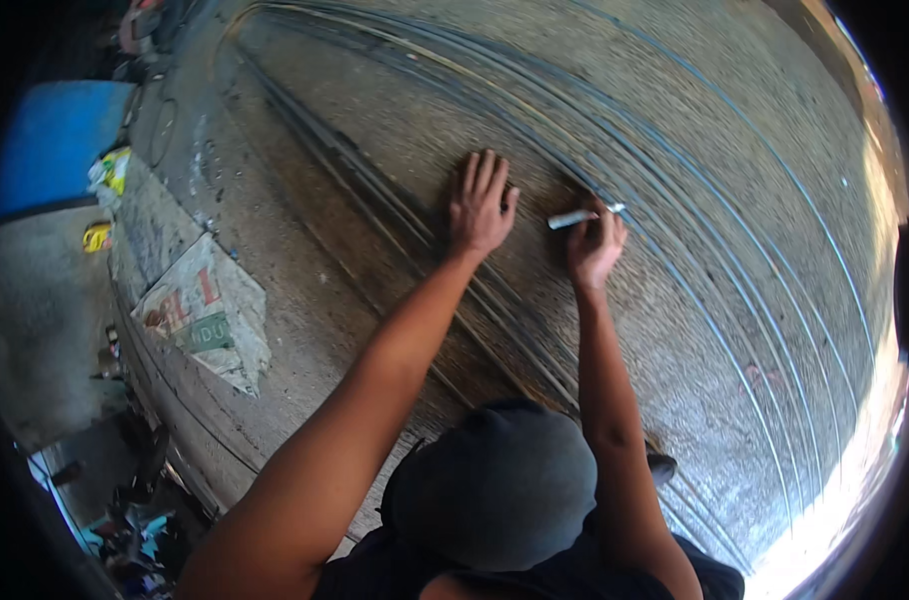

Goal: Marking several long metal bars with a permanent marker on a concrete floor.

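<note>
My left hand (pixel 482 205) lies palm down on the rough concrete floor (pixel 395 115), fingers stretched out and thumb apart, holding nothing. Long thin metal rods (pixel 365 185) run past just to its left. To the right, my right hand (pixel 597 250) is closed around a slim, short white stick (pixel 572 219); whether it is chalk or a marker cannot be made out. One end of the stick points left, and its other end is by the nearest of several more rods (pixel 665 262), which curve across the floor on the right.
A flattened sack (pixel 237 300) with printing lies on the left, beside a blue panel (pixel 65 145) and a yellow packet (pixel 97 237). Assorted dark clutter (pixel 135 520) fills the lower left. A rounded dark grey shape (pixel 495 485) sits between my arms. Bright light falls at lower right.
</note>
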Available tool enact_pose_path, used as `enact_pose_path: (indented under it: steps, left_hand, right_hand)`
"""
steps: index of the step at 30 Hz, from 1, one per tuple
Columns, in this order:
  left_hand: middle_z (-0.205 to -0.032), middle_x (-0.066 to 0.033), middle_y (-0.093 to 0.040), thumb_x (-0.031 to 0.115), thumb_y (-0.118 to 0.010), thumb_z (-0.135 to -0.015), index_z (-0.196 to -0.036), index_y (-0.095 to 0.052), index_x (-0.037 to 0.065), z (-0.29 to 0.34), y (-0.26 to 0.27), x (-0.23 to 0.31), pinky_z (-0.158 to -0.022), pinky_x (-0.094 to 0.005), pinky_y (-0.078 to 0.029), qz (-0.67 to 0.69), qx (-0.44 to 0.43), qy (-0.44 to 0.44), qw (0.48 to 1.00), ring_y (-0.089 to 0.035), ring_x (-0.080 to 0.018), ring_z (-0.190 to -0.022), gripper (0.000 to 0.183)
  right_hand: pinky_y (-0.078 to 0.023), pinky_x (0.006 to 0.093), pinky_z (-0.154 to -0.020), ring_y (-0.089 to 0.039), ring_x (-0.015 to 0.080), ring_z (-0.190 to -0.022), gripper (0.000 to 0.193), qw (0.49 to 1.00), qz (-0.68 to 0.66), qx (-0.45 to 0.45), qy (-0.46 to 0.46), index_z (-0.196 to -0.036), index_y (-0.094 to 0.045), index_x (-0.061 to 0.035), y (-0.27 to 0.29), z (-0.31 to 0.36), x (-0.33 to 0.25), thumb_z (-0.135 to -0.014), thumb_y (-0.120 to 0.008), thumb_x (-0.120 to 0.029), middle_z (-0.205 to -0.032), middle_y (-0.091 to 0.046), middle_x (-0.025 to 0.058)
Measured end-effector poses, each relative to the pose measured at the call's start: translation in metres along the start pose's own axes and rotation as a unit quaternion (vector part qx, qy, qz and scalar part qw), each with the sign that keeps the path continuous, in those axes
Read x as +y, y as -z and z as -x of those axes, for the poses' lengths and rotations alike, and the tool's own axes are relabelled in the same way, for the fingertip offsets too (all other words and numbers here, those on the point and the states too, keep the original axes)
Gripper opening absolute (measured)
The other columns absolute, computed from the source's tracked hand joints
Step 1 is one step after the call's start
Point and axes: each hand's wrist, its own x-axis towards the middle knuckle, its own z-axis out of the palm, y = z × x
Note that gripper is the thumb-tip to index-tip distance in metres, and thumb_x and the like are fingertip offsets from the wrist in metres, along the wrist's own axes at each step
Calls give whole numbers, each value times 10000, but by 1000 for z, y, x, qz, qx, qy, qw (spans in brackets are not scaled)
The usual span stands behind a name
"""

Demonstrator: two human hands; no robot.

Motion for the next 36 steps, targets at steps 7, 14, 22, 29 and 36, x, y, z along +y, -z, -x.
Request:
enact_pose_path:
  steps: [7, 14, 22, 29, 36]
  left_hand:
    - [-1582, -151, -386, 382, -497, -1036, -1483, -480, 86, 1, 12, -4, -1200, -596, -241, -23, -13, -3, 1000, -301, -364, -1488, 537]
    - [-1599, -128, -363, 395, -490, -1038, -1494, -467, 109, -1, 11, -1, -1209, -586, -245, -38, -26, 7, 999, -285, -343, -1498, 539]
    - [-1607, -115, -352, 401, -482, -1041, -1504, -457, 126, -1, 11, -3, -1215, -579, -248, -47, -33, 10, 998, -277, -331, -1504, 539]
    - [-1603, -120, -358, 410, -473, -1044, -1504, -457, 125, 0, 10, -4, -1211, -582, -256, -49, -32, 10, 998, -285, -332, -1500, 541]
    - [-1592, -124, -375, 405, -478, -1043, -1500, -461, 120, 1, 8, -4, -1206, -587, -260, -44, -18, 4, 999, -296, -336, -1494, 538]
  right_hand:
    - [-448, 442, -821, -607, 309, -880, 295, 991, 13, -81, 110, -1033, -654, -102, 2, -44, -10, -766, -640, 22, -908, -670, 79]
    - [-483, 424, -748, -609, 297, -835, 320, 969, -6, -135, 208, -1006, -666, -96, -2, -61, 22, -707, -660, 15, -831, -639, 72]
    - [-482, 426, -735, -595, 300, -836, 320, 962, 9, -146, 233, -1007, -661, -97, -3, -60, 27, -696, -692, -26, -831, -614, 76]
    - [-457, 426, -734, -578, 293, -818, 333, 960, 30, -151, 236, -1024, -642, -107, -3, -59, 25, -701, -681, -35, -851, -588, 71]
    - [-447, 419, -737, -572, 286, -810, 333, 962, 33, -156, 223, -1018, -648, -108, -6, -57, 27, -698, -668, -21, -840, -573, 70]
